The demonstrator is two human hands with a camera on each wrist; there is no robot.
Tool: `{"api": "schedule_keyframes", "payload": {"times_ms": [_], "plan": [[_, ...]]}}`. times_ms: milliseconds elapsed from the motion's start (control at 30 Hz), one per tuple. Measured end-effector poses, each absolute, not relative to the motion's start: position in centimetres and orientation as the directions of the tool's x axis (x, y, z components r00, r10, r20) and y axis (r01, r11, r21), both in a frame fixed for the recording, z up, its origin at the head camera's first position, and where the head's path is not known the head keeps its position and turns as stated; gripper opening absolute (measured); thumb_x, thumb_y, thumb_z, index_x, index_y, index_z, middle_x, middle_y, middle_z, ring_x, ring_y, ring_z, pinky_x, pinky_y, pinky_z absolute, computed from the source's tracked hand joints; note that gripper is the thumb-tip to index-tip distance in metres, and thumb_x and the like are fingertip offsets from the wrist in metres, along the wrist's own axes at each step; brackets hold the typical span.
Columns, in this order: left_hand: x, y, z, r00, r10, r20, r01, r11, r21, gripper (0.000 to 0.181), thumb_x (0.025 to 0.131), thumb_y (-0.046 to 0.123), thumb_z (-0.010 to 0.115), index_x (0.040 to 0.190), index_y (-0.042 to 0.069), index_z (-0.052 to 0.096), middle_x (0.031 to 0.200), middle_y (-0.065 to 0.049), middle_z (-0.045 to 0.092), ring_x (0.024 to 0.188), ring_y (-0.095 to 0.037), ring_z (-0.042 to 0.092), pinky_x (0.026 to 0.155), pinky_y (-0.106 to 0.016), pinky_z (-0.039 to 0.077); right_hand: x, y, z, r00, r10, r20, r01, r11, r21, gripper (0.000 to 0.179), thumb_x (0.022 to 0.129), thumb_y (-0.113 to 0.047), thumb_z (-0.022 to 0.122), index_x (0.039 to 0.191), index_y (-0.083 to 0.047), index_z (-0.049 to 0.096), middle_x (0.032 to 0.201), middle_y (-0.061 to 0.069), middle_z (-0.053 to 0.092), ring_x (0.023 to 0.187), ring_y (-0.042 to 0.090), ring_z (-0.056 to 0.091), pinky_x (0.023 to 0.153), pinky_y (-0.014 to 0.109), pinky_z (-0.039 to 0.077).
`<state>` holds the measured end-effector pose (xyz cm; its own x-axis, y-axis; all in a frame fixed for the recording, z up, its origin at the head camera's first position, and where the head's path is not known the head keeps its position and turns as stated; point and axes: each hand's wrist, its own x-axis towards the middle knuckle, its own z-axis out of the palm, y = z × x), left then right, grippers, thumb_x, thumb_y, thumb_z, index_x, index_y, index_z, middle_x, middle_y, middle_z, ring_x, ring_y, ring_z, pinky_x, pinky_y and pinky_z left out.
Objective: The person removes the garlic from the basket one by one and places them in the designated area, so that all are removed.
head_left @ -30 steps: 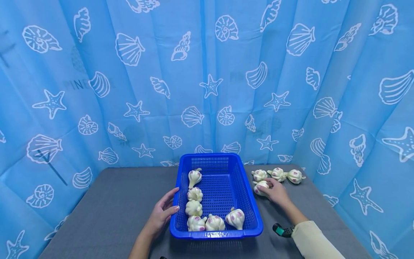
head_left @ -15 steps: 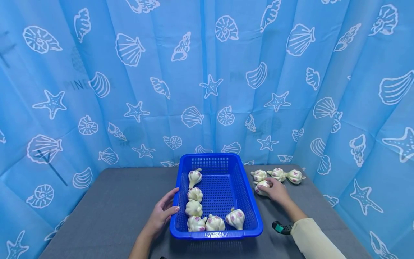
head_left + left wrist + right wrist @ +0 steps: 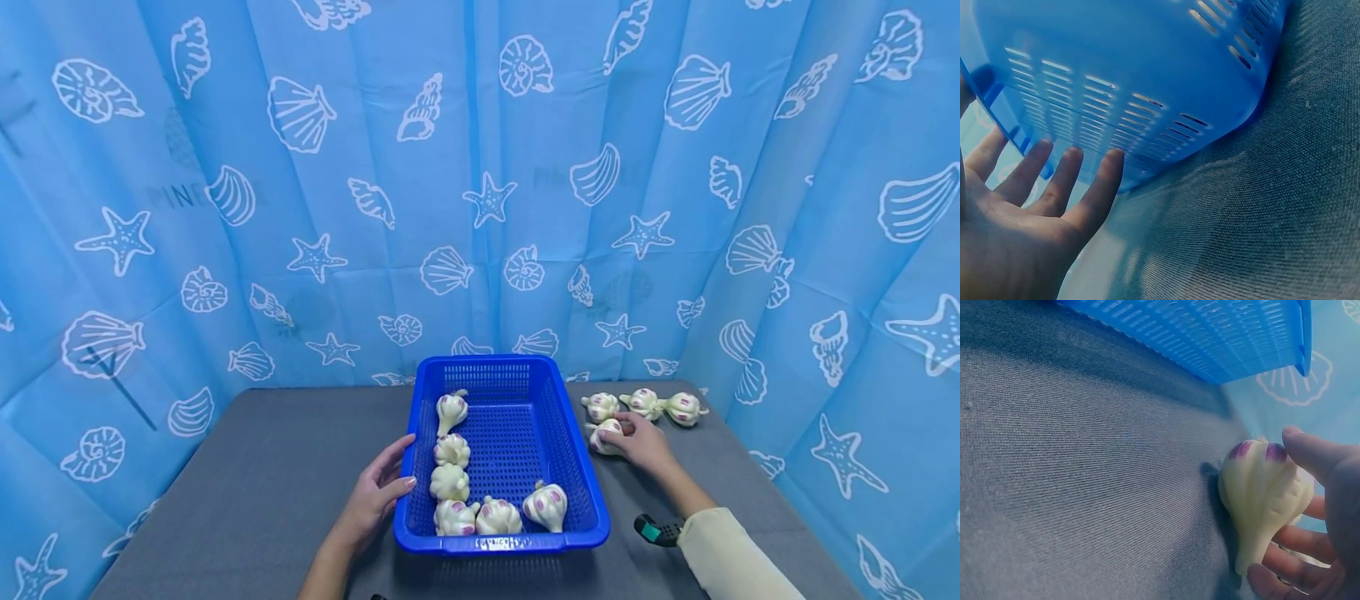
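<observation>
My left hand (image 3: pixel 372 493) rests straight-fingered against the basket's (image 3: pixel 502 544) left edge. My right hand (image 3: pixel 645 444) grips 1 garlic bulb (image 3: pixel 607 436); 6 bulbs (image 3: pixel 450 483) inside leave room mid-basket.

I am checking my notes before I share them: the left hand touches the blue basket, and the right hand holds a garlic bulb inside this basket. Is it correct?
Not quite: the garlic bulb in the right hand is outside the blue basket, beside its right side, as the head view shows. The left hand does touch the basket.
</observation>
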<state>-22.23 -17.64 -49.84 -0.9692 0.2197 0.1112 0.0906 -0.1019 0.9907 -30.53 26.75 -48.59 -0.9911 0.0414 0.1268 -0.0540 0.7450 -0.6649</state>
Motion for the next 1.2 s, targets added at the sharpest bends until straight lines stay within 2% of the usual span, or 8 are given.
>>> {"api": "schedule_keyframes", "payload": {"times_ms": [333, 600, 767, 1000, 1200], "plan": [[-22.2, -17.6, -49.6, -0.966, 0.231, 0.115, 0.089, -0.117, 0.989, 0.060, 0.094, 0.011, 0.061, 0.149, 0.015, 0.038, 0.153, -0.019, 0.030, 0.134, -0.042, 0.037, 0.098, -0.050, 0.045, -30.3, 27.2, -48.0, -0.973, 0.073, 0.218, -0.090, 0.750, -0.655, 0.051, 0.089, -0.028, 0.071, 0.121, 0.008, 0.058, 0.103, 0.024, 0.066, 0.096, 0.040, 0.061, 0.077, 0.051, 0.050], [-22.1, -17.5, -49.4, -0.968, 0.225, 0.108, 0.084, -0.111, 0.990, 0.059, 0.094, 0.011, 0.061, 0.148, 0.015, 0.039, 0.153, -0.018, 0.031, 0.134, -0.041, 0.037, 0.098, -0.051, 0.045, -30.7, 26.5, -46.3, -0.943, 0.097, 0.318, -0.155, 0.719, -0.678, 0.041, 0.090, -0.020, 0.069, 0.118, 0.009, 0.060, 0.104, 0.024, 0.066, 0.097, 0.040, 0.063, 0.083, 0.052, 0.050], [-22.2, -17.5, -49.6, -0.968, 0.223, 0.116, 0.093, -0.113, 0.989, 0.060, 0.093, 0.010, 0.061, 0.148, 0.014, 0.039, 0.152, -0.019, 0.032, 0.134, -0.041, 0.037, 0.098, -0.051, 0.045, -30.8, 25.4, -44.7, -0.943, 0.096, 0.318, -0.161, 0.705, -0.691, 0.041, 0.092, -0.023, 0.068, 0.119, 0.007, 0.061, 0.105, 0.023, 0.066, 0.098, 0.038, 0.063, 0.083, 0.049, 0.051], [-22.2, -17.5, -49.6, -0.968, 0.226, 0.112, 0.092, -0.097, 0.991, 0.061, 0.094, 0.012, 0.062, 0.149, 0.014, 0.037, 0.152, -0.019, 0.032, 0.134, -0.041, 0.037, 0.099, -0.051, 0.044, -31.1, 23.9, -42.8, -0.953, 0.070, 0.293, -0.176, 0.659, -0.731, 0.044, 0.093, -0.029, 0.067, 0.123, 0.001, 0.060, 0.111, 0.021, 0.065, 0.100, 0.036, 0.063, 0.062, 0.037, 0.056], [-22.1, -17.5, -49.5, -0.969, 0.222, 0.104, 0.088, -0.080, 0.993, 0.060, 0.094, 0.014, 0.062, 0.149, 0.015, 0.037, 0.152, -0.018, 0.032, 0.134, -0.040, 0.038, 0.098, -0.052, 0.044, -31.7, 22.2, -41.7, -0.951, 0.029, 0.308, -0.217, 0.647, -0.731, 0.044, 0.092, -0.029, 0.068, 0.122, 0.002, 0.061, 0.109, 0.019, 0.067, 0.100, 0.035, 0.064, 0.078, 0.043, 0.054]]}}
